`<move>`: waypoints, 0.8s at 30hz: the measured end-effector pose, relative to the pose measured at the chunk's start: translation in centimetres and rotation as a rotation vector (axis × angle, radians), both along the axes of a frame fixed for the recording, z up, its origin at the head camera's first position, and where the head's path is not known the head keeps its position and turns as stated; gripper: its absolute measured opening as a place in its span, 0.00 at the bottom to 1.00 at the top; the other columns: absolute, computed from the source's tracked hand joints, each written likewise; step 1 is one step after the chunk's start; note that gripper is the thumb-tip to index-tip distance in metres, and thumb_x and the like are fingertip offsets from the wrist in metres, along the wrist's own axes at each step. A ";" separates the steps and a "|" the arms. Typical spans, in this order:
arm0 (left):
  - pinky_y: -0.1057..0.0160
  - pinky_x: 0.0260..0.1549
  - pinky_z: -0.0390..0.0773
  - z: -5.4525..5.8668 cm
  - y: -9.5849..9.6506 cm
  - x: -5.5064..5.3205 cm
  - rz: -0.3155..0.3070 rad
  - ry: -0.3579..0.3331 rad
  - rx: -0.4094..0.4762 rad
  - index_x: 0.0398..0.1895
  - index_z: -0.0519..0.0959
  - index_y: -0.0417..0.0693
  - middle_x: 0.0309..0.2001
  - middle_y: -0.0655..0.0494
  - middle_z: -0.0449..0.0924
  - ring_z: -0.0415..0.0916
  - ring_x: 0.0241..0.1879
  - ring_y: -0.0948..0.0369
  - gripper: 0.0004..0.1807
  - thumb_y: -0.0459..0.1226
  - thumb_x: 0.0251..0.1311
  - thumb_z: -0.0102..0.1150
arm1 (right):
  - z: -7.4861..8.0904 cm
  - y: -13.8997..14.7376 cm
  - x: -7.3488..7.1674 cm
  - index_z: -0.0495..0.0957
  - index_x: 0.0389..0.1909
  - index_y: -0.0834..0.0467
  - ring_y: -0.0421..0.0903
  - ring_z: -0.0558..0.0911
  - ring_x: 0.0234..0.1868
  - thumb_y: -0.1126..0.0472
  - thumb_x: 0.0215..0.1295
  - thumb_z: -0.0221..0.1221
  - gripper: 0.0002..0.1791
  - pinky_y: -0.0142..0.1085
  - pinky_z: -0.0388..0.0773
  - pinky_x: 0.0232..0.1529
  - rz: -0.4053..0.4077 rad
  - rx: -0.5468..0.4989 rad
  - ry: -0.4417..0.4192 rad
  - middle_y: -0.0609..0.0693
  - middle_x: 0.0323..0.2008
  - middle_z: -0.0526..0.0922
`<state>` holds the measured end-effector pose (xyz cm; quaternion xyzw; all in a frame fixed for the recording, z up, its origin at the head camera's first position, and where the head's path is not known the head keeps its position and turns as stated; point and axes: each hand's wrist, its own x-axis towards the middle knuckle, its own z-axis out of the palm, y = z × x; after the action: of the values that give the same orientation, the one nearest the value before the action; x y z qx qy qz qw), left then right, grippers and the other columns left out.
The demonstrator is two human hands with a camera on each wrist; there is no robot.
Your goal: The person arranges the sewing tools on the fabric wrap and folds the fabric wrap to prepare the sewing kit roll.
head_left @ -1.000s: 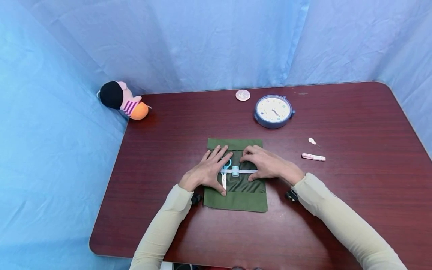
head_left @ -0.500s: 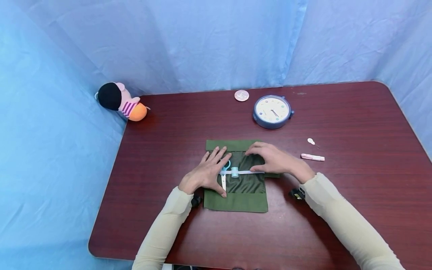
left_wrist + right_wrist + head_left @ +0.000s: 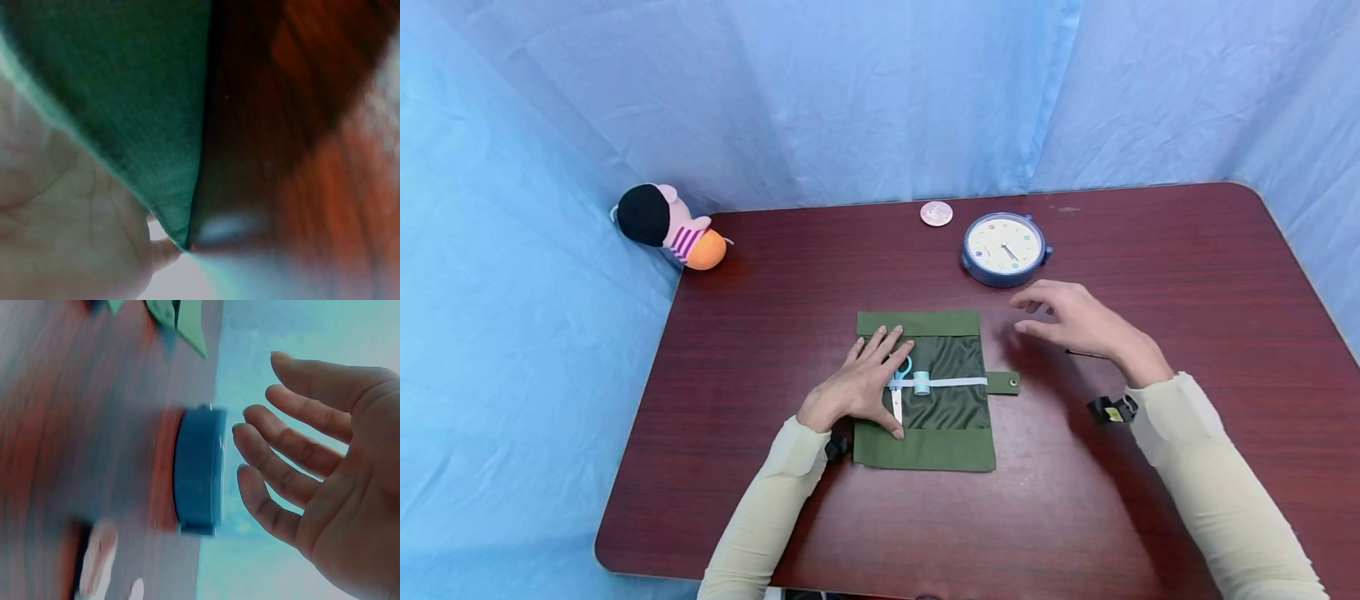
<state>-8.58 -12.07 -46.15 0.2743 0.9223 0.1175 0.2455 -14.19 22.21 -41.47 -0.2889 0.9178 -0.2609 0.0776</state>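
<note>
A green fabric roll-up pouch (image 3: pixel 925 450) lies unrolled on the table, with a snap tab (image 3: pixel 1003 383) sticking out to the right. Under its white elastic strap (image 3: pixel 958 382) sit blue-handled scissors (image 3: pixel 898 400) and a light-blue thread spool (image 3: pixel 921 383). My left hand (image 3: pixel 861 387) rests on the pouch's left side with fingers spread, partly covering the scissors. In the left wrist view, the palm (image 3: pixel 69 225) is beside the pouch's edge (image 3: pixel 137 112). Held above the table right of the pouch, my right hand (image 3: pixel 1078 321) has loosely bent fingers and holds nothing.
A blue round clock (image 3: pixel 1003 248) stands behind the pouch, beside a pale round disc (image 3: pixel 936 213). A plush toy (image 3: pixel 677 229) sits at the back left corner. The right wrist view shows a pale pink stick-shaped item (image 3: pixel 99 556) on the table, mostly hidden in the head view.
My right hand has left the pouch's right side and moved right and up. The snap tab, earlier hidden, now lies extended. The left hand has stayed in place.
</note>
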 end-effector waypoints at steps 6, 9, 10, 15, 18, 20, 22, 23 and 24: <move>0.41 0.79 0.39 0.0 0.0 0.1 0.008 0.004 0.014 0.82 0.40 0.54 0.83 0.51 0.29 0.27 0.83 0.50 0.77 0.64 0.33 0.80 | -0.2 2.6 -0.1 0.82 0.51 0.64 0.54 0.85 0.46 0.63 0.65 0.65 0.15 0.52 0.81 0.47 -0.054 0.057 -0.007 0.60 0.47 0.86; 0.41 0.79 0.39 -0.1 0.0 0.2 0.008 0.008 0.013 0.82 0.40 0.54 0.83 0.51 0.29 0.28 0.83 0.50 0.77 0.64 0.32 0.80 | -0.4 3.6 0.1 0.83 0.50 0.64 0.54 0.84 0.45 0.64 0.64 0.65 0.15 0.52 0.80 0.46 -0.060 0.114 -0.017 0.59 0.45 0.86; 0.42 0.79 0.39 -0.1 0.0 0.2 0.009 0.008 0.012 0.82 0.40 0.54 0.83 0.51 0.29 0.28 0.83 0.50 0.77 0.64 0.32 0.79 | -0.6 3.9 0.1 0.83 0.50 0.64 0.54 0.84 0.45 0.64 0.64 0.65 0.15 0.52 0.80 0.46 -0.060 0.136 -0.026 0.59 0.45 0.86; 0.42 0.79 0.39 -0.1 0.0 0.1 0.007 0.011 0.004 0.82 0.40 0.54 0.83 0.51 0.29 0.27 0.83 0.50 0.77 0.64 0.32 0.79 | -1.3 4.9 0.5 0.83 0.48 0.64 0.54 0.84 0.43 0.63 0.62 0.67 0.15 0.52 0.81 0.46 -0.060 0.224 -0.115 0.59 0.43 0.85; 0.42 0.79 0.39 -0.1 0.0 0.1 0.007 0.015 0.002 0.82 0.40 0.54 0.83 0.51 0.29 0.28 0.83 0.50 0.77 0.64 0.33 0.79 | -1.7 5.2 0.6 0.83 0.46 0.66 0.54 0.85 0.41 0.63 0.61 0.68 0.14 0.52 0.81 0.44 -0.058 0.241 -0.129 0.59 0.41 0.85; 0.42 0.79 0.39 -0.1 0.0 0.1 0.007 0.017 0.005 0.82 0.40 0.54 0.83 0.51 0.29 0.28 0.83 0.51 0.76 0.64 0.33 0.79 | -2.0 5.4 0.7 0.84 0.43 0.65 0.52 0.84 0.39 0.62 0.61 0.68 0.13 0.50 0.81 0.42 -0.056 0.250 -0.113 0.57 0.38 0.85; 0.42 0.79 0.39 -0.1 0.0 0.1 0.006 0.021 0.009 0.82 0.41 0.54 0.83 0.51 0.30 0.28 0.83 0.51 0.76 0.64 0.33 0.79 | -2.2 5.6 0.8 0.84 0.39 0.63 0.48 0.83 0.35 0.61 0.61 0.68 0.10 0.47 0.80 0.39 -0.071 0.265 -0.103 0.54 0.33 0.84; 0.42 0.79 0.39 -0.1 -0.1 0.1 0.005 0.022 0.011 0.82 0.41 0.54 0.83 0.51 0.30 0.28 0.83 0.51 0.76 0.64 0.33 0.79 | -2.3 5.7 0.8 0.83 0.36 0.61 0.46 0.81 0.33 0.60 0.62 0.67 0.08 0.45 0.78 0.37 -0.080 0.277 -0.104 0.51 0.30 0.84; 0.42 0.79 0.40 -0.1 -0.1 0.1 0.003 0.023 0.013 0.82 0.41 0.53 0.83 0.51 0.30 0.28 0.83 0.50 0.76 0.64 0.33 0.79 | -2.3 5.7 0.9 0.83 0.33 0.60 0.44 0.80 0.31 0.59 0.62 0.67 0.07 0.44 0.77 0.36 -0.090 0.287 -0.106 0.49 0.28 0.83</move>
<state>-8.44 -12.14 -46.21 0.2756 0.9248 0.1206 0.2328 -13.31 27.93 -43.81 -0.2194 0.9523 -0.1451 0.1549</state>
